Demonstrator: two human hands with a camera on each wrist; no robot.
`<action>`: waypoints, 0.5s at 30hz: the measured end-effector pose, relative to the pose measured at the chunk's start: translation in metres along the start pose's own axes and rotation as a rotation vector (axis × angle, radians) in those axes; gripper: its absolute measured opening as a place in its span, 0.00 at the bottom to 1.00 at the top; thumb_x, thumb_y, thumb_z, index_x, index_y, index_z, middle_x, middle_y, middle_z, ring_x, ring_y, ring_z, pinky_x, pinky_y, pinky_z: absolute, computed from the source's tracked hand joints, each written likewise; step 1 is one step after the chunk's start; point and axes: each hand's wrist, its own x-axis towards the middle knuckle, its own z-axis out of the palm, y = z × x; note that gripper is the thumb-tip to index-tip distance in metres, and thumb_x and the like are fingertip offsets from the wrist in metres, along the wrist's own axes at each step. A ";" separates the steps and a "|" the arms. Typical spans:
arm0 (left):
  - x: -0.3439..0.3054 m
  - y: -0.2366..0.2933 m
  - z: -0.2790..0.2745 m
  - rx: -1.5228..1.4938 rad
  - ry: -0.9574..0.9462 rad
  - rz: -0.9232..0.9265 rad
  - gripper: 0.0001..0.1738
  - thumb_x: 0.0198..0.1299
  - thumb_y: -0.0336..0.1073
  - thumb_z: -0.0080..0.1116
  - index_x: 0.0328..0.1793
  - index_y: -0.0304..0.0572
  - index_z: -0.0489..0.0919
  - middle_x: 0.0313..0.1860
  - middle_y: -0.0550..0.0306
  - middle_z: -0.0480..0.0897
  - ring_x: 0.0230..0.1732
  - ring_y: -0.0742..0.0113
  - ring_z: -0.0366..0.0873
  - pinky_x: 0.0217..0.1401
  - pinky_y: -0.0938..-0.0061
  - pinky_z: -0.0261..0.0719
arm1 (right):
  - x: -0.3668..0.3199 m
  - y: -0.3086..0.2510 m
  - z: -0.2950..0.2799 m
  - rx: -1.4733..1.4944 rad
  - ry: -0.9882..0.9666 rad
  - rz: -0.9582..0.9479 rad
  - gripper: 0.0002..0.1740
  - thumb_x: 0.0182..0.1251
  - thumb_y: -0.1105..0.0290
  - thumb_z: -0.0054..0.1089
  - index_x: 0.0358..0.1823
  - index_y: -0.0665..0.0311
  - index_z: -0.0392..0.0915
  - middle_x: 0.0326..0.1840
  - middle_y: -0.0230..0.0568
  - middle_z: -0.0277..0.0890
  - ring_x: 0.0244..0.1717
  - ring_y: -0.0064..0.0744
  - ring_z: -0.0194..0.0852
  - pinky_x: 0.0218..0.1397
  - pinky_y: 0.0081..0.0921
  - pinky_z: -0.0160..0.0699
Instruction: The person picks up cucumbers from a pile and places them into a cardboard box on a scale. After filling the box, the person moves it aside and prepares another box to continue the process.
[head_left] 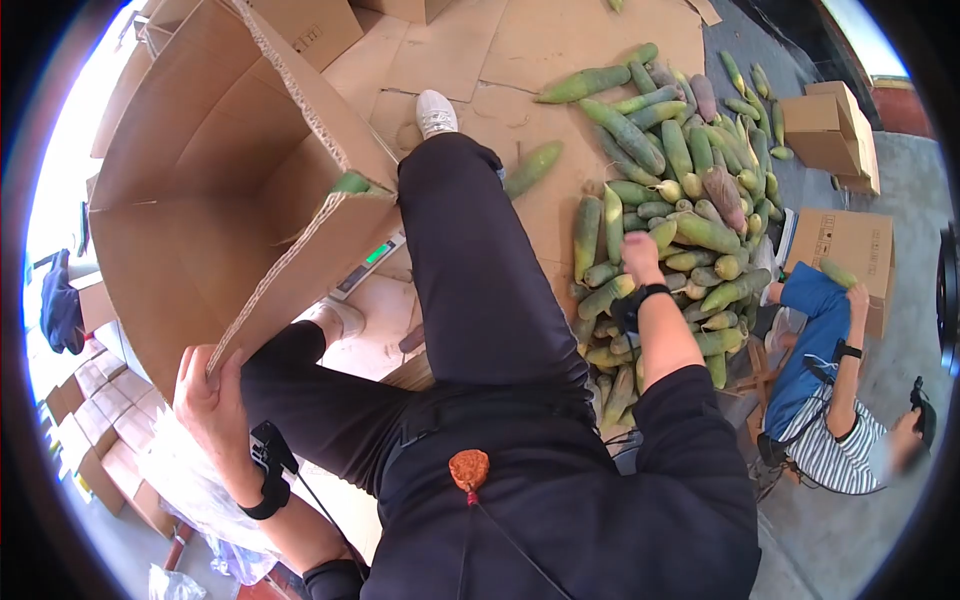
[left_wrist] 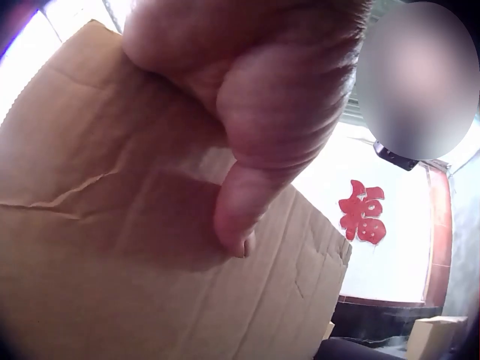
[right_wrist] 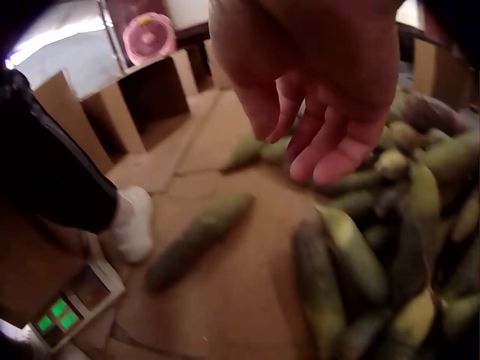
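My left hand (head_left: 210, 405) grips the top edge of a large open cardboard box (head_left: 190, 240); in the left wrist view its thumb (left_wrist: 244, 214) lies against the box wall. Over a heap of green radishes (head_left: 705, 235) hangs my right hand (head_left: 640, 258), fingers loosely bent and holding nothing, as the right wrist view shows. One radish (right_wrist: 199, 240) lies apart from the heap on flattened cardboard. The green end of another radish (head_left: 350, 183) shows at the box's near right corner. Beside the box, partly hidden by it, is a scale with a lit green display (head_left: 378, 254).
My knees and a white shoe (head_left: 436, 114) stand between box and heap. At right another person (head_left: 830, 390) holds a radish (head_left: 838, 272) near a cardboard box (head_left: 845, 250). Stacked cartons (head_left: 110, 410) and clear plastic (head_left: 190, 470) lie at left.
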 end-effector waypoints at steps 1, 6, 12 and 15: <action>0.001 -0.001 0.000 0.020 -0.005 -0.001 0.08 0.53 0.29 0.64 0.33 0.36 0.75 0.28 0.54 0.73 0.28 0.61 0.72 0.33 0.75 0.69 | 0.014 0.041 0.006 -0.093 0.062 -0.042 0.16 0.52 0.69 0.63 0.44 0.64 0.79 0.43 0.52 0.81 0.48 0.49 0.79 0.52 0.36 0.76; 0.000 0.001 0.002 -0.024 -0.033 -0.030 0.06 0.54 0.27 0.63 0.34 0.36 0.76 0.30 0.55 0.76 0.30 0.64 0.74 0.35 0.77 0.70 | -0.022 0.063 -0.003 0.163 0.021 0.284 0.32 0.51 0.72 0.67 0.60 0.72 0.72 0.59 0.52 0.75 0.58 0.42 0.74 0.59 0.31 0.71; 0.004 0.002 0.004 0.003 -0.047 -0.057 0.06 0.54 0.26 0.63 0.35 0.36 0.77 0.30 0.56 0.76 0.31 0.66 0.74 0.35 0.78 0.70 | -0.011 0.079 0.004 0.129 -0.081 0.284 0.36 0.55 0.70 0.66 0.65 0.76 0.65 0.63 0.53 0.71 0.63 0.43 0.70 0.63 0.31 0.68; 0.005 -0.001 0.001 -0.016 -0.046 -0.039 0.06 0.54 0.26 0.63 0.34 0.34 0.76 0.29 0.56 0.76 0.31 0.66 0.74 0.34 0.77 0.70 | 0.013 0.107 0.018 0.015 -0.141 0.247 0.34 0.57 0.70 0.62 0.64 0.79 0.65 0.63 0.55 0.70 0.62 0.43 0.70 0.62 0.29 0.68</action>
